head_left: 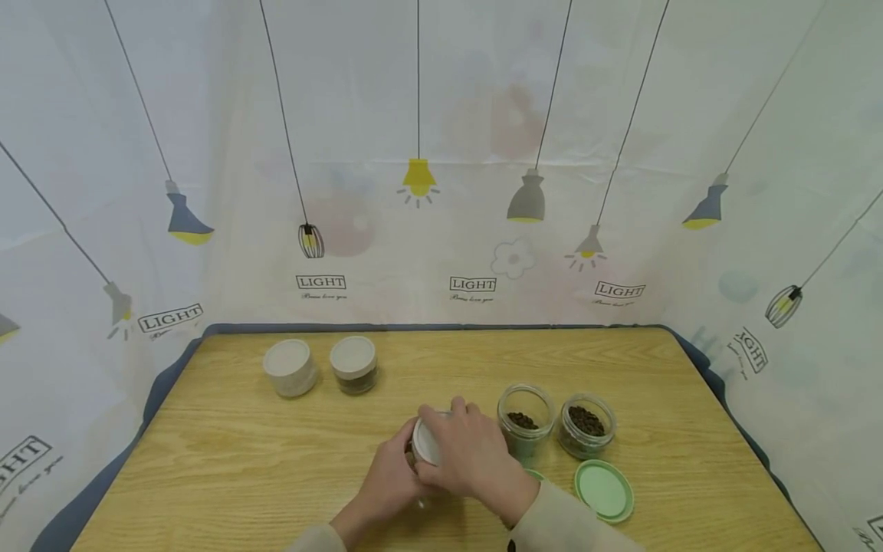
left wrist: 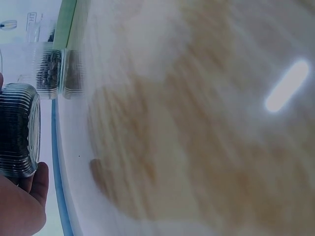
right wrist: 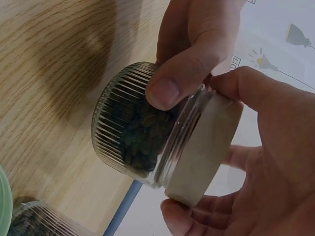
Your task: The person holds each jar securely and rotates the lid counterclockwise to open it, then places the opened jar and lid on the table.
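A ribbed glass jar (right wrist: 109, 130) with dark beans inside is lifted above the table. My left hand (head_left: 388, 479) grips its body, with the thumb (right wrist: 165, 93) across the glass in the right wrist view. At the top, the fingers of my right hand (head_left: 476, 452) curl round the white lid (right wrist: 206, 147), which sits on the jar's mouth. The jar leans over to one side. From the left wrist, its ribbed base (left wrist: 33, 130) and my left fingers (left wrist: 40, 184) show at the image edge.
Two uncovered glass jars, a taller one (head_left: 509, 441) and a shorter one (head_left: 579, 448), hold brown beans on the right. A green lid (head_left: 604, 491) lies in front; another (head_left: 534, 475) is partly hidden by my right arm. Two white-lidded jars (head_left: 290, 376) (head_left: 354, 377) stand back left on the wooden table (head_left: 228, 460).
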Demonstrator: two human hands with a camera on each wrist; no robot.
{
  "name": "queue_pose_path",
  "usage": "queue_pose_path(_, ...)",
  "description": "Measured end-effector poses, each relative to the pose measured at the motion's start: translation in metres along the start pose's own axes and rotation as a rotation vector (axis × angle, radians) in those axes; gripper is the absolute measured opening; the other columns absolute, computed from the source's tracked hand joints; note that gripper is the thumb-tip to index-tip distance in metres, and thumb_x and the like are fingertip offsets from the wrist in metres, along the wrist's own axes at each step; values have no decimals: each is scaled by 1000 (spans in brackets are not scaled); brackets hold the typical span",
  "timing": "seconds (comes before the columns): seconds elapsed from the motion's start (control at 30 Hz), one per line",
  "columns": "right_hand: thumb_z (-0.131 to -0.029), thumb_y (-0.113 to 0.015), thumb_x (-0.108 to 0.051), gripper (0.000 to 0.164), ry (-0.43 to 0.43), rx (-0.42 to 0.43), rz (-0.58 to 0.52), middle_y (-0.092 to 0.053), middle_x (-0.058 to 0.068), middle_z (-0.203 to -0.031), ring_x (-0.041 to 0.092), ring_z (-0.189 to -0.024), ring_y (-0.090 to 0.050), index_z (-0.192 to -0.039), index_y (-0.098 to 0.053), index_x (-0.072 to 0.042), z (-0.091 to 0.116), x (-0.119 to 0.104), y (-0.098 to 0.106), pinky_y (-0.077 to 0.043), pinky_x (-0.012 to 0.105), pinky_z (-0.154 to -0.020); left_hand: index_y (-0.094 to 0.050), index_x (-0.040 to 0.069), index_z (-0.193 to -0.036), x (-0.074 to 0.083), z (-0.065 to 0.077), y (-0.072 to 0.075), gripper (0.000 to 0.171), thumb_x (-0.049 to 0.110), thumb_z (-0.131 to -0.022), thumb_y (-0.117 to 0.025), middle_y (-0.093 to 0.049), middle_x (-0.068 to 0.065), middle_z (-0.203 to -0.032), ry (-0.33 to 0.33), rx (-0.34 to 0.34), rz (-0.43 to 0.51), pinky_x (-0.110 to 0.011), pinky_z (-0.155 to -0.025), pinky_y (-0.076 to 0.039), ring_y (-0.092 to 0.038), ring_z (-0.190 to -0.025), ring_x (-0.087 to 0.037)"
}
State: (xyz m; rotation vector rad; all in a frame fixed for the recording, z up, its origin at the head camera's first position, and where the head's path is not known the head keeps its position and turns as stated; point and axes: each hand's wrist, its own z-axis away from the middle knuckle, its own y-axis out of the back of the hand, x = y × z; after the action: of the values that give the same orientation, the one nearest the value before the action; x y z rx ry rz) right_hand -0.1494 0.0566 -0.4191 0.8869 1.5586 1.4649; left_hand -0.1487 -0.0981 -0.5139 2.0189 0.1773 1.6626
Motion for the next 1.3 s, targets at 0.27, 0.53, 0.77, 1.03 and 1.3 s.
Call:
queue_pose_path(0.27,-78,-74,-43,58,130,-59,-69,-57,10,-118,25,-95,-54,-132,-53,-37,1,7,9,-50,35,-62,-44,11,-141,0,0,0,84,44,-74,-81,-61,-10,-132,17,-14,-6,-39,-99,-50,-60,-119,-22)
queue_pose_path(0.53,-75,-76,-56,74,211,-91,-40,-57,7,-127,28,-107,-55,-141,-47,-38,3,11,18,-50,43,-78,-45,9,-139,0,2,-2,86,47,-72,-83,-61,-10,-129,30,-26,1,-36,-97,-50,-61,-116,-20)
queue_pose_path(0.77,-75,-65,-72,96,102,-113,-70,-46,13,-145,36,-124,-52,-153,-30,-28,2,9,20,-46,55,-93,-42,8,-143,-2,0,-1,83,43,-78,-79,-60,-12,-131,-13,-9,25,-36,-97,-51,-61,-117,-23)
queue_pose_path(1.03,-73,-43,-89,95,-91,-4,11,-60,15,-115,33,-94,-62,-137,-49,-19,1,0,7,-51,49,-75,-40,15,-145,-1,2,-2,89,44,-73,-83,-55,-10,-140,-19,-31,62,-33,-92,-54,-60,-119,-26)
queue_pose_path(1.3,-74,-55,-81,84,-97,-58,-8,-59,12,-104,27,-77,-61,-131,-52,-19,0,-1,5,-48,39,-55,-43,12,-143,1,2,0,87,41,-71,-84,-59,-10,-135,-1,-8,12,-27,-91,-52,-62,-115,-23)
